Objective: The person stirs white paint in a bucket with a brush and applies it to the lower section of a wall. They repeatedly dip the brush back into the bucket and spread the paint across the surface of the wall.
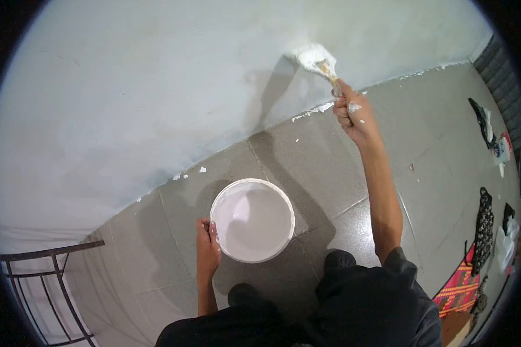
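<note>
In my right hand (353, 113) is the handle of a paintbrush (315, 59), its head thick with white paint and against the lower part of the wall (173, 75). White smears mark the back of that hand. My left hand (207, 243) grips the left rim of a round white bucket (292, 217), thumb on the rim and fingers outside. Pale paint (257, 222) fills part of the bucket, which is near my feet. How deep the paint goes cannot be seen.
Grey floor tiles (353, 173) meet the wall, with white paint flakes (315, 111) along the joint. A dark metal frame (52, 253) stands at lower left. On the right lie a patterned cloth (483, 231), a red striped cloth (460, 286) and a white container (502, 150).
</note>
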{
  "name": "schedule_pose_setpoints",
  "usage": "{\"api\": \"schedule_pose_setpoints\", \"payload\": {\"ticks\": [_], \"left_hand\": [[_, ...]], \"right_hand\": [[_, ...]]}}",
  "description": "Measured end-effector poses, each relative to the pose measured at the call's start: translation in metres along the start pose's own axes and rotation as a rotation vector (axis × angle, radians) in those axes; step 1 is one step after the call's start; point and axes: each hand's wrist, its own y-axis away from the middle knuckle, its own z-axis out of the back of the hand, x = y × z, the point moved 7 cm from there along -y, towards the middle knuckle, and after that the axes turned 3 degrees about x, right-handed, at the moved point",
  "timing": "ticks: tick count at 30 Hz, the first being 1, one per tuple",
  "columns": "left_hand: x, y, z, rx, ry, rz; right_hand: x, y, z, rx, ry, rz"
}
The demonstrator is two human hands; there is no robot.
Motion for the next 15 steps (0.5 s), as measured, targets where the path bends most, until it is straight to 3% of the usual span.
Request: {"api": "schedule_pose_setpoints", "payload": {"ticks": [7, 15], "left_hand": [[0.004, -0.001, 0.0, 0.016, -0.033, 0.025], [-0.001, 0.0, 0.0, -0.001, -0.034, 0.074]], "right_hand": [[0.017, -0.014, -0.002, 0.006, 0.021, 0.215], [-0.111, -0.061, 0.063, -0.028, 0.062, 0.078]]}}
